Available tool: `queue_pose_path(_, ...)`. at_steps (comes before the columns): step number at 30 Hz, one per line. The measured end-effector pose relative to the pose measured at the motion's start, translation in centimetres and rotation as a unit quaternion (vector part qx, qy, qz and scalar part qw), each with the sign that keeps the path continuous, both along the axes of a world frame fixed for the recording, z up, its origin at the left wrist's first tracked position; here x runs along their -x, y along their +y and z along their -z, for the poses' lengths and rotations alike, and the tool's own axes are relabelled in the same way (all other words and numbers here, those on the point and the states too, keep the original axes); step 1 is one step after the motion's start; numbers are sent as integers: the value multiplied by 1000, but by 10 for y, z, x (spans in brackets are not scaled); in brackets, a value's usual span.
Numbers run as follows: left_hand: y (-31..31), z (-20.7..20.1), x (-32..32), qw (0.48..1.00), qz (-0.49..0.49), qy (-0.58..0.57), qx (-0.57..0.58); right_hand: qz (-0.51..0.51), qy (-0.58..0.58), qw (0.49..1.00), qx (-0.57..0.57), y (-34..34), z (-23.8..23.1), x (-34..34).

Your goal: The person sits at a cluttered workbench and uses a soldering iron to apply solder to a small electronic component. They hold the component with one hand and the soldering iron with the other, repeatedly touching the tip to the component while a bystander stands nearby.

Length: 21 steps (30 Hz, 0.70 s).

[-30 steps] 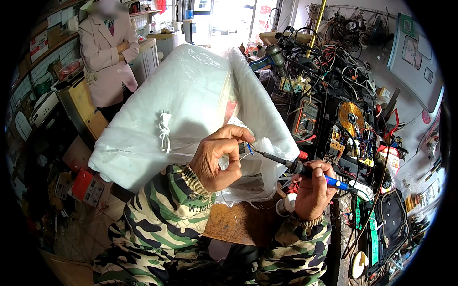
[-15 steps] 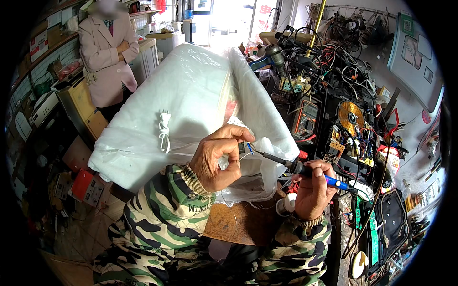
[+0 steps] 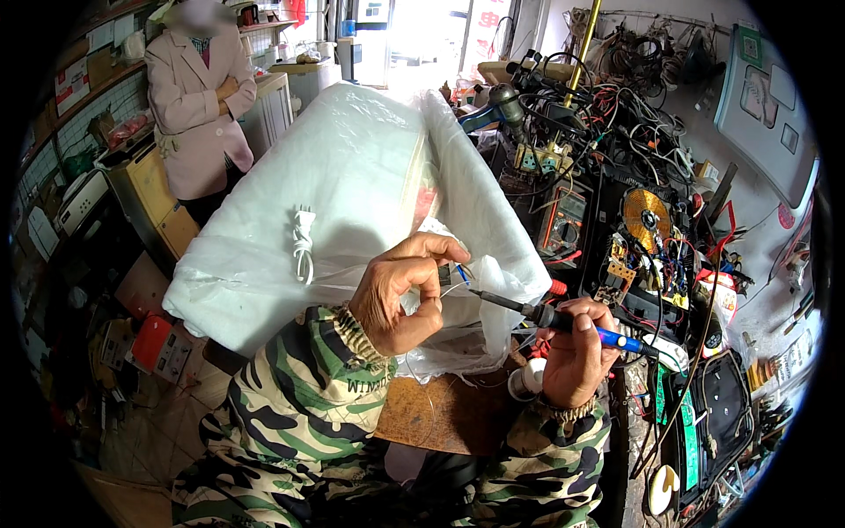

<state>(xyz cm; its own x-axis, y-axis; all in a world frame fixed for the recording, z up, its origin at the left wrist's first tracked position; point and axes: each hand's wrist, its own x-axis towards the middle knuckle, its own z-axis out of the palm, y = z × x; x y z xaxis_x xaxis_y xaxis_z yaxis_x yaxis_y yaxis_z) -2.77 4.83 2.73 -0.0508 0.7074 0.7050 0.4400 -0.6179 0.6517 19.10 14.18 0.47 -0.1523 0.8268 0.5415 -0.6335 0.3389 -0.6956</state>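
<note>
My left hand [image 3: 396, 295] is closed in a pinch, with a thin silvery wire [image 3: 451, 287], which looks like solder, coming out between thumb and finger. Just past its fingertips are a short blue wire [image 3: 462, 275] and a small part mostly hidden by the fingers. In my right hand [image 3: 576, 361] is a soldering iron [image 3: 554, 317] with a black and blue handle, gripped like a pen. Its tip points left, a little below the blue wire and apart from it. A white spool [image 3: 528, 378] stands beside my right wrist.
A large plastic-wrapped bundle [image 3: 343, 167] fills the bench ahead, with a coiled white plug cord [image 3: 303, 242] on it. Tangled cables, a multimeter [image 3: 565, 218] and a copper coil [image 3: 647, 216] crowd the right side. A person [image 3: 201, 106] stands arms folded at far left.
The soldering iron's tip has drawn back slightly, down and away from the blue wire. The thin wire's end now shows more clearly. My left hand has barely moved.
</note>
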Motion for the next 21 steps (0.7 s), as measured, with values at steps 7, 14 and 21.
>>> queue_pose_path(7, 0, 1, 0, 1000, 0, -12, -1, 26, 20, 999, -16, -1, 0, 3)
queue_pose_path(14, -1, 0, -1, 1000, -12, 2, 9, 35, 10, 999, -11, -1, 0, 4)
queue_pose_path(21, -2, 0, 1, 1000, -7, 10, 5, 29, -6, 999, -19, -2, -1, 3)
